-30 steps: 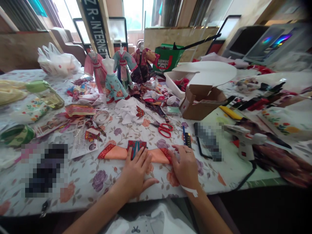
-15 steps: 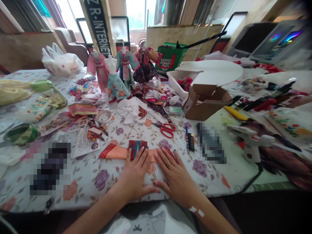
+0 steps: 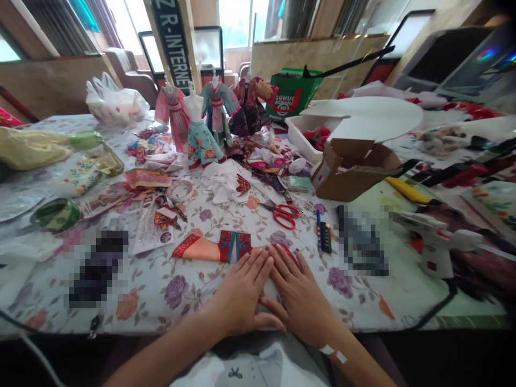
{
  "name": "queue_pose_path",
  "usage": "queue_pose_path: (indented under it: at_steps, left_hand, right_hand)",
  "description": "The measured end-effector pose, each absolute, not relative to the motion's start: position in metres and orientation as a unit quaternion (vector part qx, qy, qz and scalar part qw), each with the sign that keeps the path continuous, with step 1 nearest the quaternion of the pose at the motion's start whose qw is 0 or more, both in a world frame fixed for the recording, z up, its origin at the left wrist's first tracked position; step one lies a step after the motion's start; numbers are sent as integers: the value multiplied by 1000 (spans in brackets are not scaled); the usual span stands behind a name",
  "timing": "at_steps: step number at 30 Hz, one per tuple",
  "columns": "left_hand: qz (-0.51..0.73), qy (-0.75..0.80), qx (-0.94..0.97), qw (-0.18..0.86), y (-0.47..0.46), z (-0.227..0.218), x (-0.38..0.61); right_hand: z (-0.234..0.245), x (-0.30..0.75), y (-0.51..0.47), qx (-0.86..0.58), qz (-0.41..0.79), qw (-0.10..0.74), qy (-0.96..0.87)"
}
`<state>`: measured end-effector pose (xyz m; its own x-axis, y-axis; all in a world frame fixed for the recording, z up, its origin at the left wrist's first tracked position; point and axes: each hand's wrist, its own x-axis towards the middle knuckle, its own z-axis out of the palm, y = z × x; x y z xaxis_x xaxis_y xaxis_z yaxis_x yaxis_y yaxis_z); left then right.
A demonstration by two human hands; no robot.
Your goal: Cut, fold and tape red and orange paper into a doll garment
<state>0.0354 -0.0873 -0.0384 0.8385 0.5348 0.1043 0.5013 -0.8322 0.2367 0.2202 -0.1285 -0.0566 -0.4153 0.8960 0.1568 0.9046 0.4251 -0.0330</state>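
A small doll-sized garment top (image 3: 235,245) with orange sleeves, red patterned cuffs and a red and teal collar lies flat on the flowered tablecloth. My left hand (image 3: 245,290) rests palm down, fingers stretched, at the garment's lower edge just right of the collar. Beside it, my right hand (image 3: 296,293) lies flat with its fingers over the right sleeve and cuff, a ring on one finger. The fingertips of both hands come close together and hide much of that sleeve. Neither hand grips anything.
Red-handled scissors (image 3: 285,214), a blue pen (image 3: 319,230) and white fabric scraps (image 3: 226,181) lie beyond the garment. Dressed doll forms (image 3: 201,129) stand farther back. To the right are an open cardboard box (image 3: 355,169) and a white glue gun (image 3: 437,244); a tape roll (image 3: 180,190) lies left.
My left hand has slid right, off the collar and toward my right hand, uncovering the garment's middle. My right hand stays on the right sleeve. The view has shifted slightly.
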Motion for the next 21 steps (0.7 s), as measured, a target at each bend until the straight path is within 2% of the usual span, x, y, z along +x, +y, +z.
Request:
queue_pose_path:
  at_steps: [21]
  left_hand:
    - [78, 283, 955, 38, -81, -40, 14]
  right_hand:
    - [-57, 219, -128, -539, -51, 98, -835]
